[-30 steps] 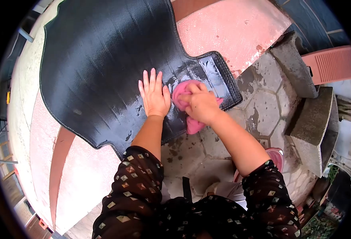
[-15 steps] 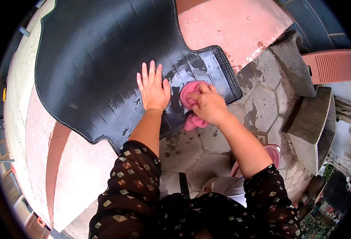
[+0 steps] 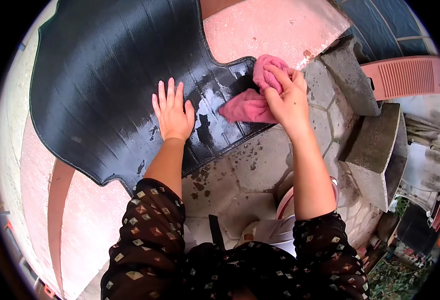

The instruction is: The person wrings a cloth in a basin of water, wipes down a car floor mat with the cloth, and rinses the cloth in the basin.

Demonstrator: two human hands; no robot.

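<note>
A large black mat [image 3: 105, 75] with stitched edges and wet, shiny patches lies over a pink surface. My left hand [image 3: 174, 116] rests flat on the mat with its fingers spread. To its right, my right hand [image 3: 288, 100] grips a pink cloth [image 3: 248, 106] at the mat's narrow right end. The cloth is bunched under my fingers, and a loose part hangs to the left over the wet area. Cloth and hand cover much of that end of the mat.
The pink surface [image 3: 275, 30] extends behind and left of the mat. Below lies stone paving [image 3: 255, 165] with wet spots. Concrete blocks [image 3: 375, 145] stand at the right, near a pink ribbed object [image 3: 410, 77]. A reddish-rimmed container [image 3: 286, 200] is partly under my right forearm.
My right hand has moved up and right with the cloth, which now hangs looser. My left hand stays flat on the mat. The whole view has shifted slightly.
</note>
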